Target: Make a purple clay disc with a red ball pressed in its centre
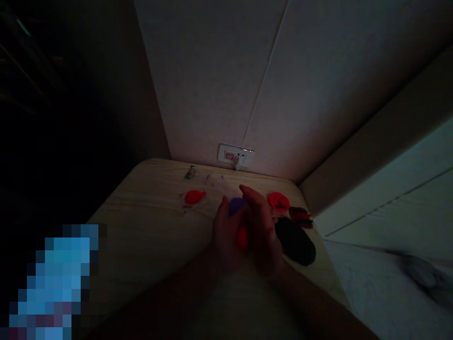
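My left hand and my right hand are brought together, palms facing, over the middle of the wooden table. A small red lump that looks like modelling clay is held between the two palms. The fingers of my right hand are stretched out and slant across the left palm. A purple round thing shows just behind the hands, partly hidden by them. To the left lies another red lump, with reddish smears round it. The picture is dark and the hands are slightly blurred.
Right of the hands lie a red disc with dark marks, dark red strips and a black oval piece. The wooden table meets a wall with a socket and plug. A blurred bright blue patch stands lower left.
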The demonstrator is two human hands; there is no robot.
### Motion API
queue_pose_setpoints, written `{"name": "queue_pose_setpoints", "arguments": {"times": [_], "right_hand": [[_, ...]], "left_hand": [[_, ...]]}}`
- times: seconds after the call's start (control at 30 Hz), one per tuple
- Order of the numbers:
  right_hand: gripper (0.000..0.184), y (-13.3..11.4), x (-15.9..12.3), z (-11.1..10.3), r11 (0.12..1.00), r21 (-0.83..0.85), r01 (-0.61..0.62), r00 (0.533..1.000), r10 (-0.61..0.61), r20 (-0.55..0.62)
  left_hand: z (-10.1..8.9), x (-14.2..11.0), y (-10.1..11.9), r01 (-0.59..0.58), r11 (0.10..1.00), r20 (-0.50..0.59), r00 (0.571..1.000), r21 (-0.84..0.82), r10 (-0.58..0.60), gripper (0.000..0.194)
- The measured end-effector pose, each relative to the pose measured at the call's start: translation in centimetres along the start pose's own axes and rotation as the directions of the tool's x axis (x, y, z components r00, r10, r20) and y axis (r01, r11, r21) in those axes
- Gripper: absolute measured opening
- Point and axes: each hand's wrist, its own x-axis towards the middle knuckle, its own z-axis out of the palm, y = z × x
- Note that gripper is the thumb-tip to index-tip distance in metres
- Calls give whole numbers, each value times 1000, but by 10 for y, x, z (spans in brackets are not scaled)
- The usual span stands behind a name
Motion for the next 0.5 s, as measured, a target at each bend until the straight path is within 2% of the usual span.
{"name": "queue_pose_setpoints", "arguments": {"times": [0.03, 0.07, 0.17, 0.23, 0.3, 0.43, 0.47, 0.5], "right_hand": [[67, 2, 1, -5, 1000, 19, 13, 998, -11, -66], [62, 4, 1, -10, 1000, 14, 25, 997, -24, -78], [46, 8, 3, -24, 979, -142, 145, 988, -137, 66], [49, 9, 4, -27, 957, -208, 200, 974, -172, 145], [54, 8, 3, -24, 956, -218, 195, 973, -160, 170], [63, 1, 1, -10, 973, -186, 134, 991, -131, 29], [65, -1, 0, -7, 971, -193, 143, 990, -143, 16], [68, -3, 0, -3, 963, -210, 170, 985, -162, 55]], "left_hand": [[0, -1, 3, 18, 999, 30, 999, -46, -16, 77], [0, -1, 5, 18, 996, 45, 999, -82, -15, 78], [1, -2, 15, -34, 993, 49, 998, -114, 40, 78], [2, -2, 21, -65, 993, 66, 995, -101, 72, 79], [2, -2, 22, -90, 993, 73, 993, -74, 96, 77], [1, 0, 2, -116, 993, 64, 991, 34, 114, 65], [1, 0, -6, -127, 990, 58, 991, 61, 123, 61], [0, 0, -15, -193, 977, 40, 981, 85, 191, 55]]}}
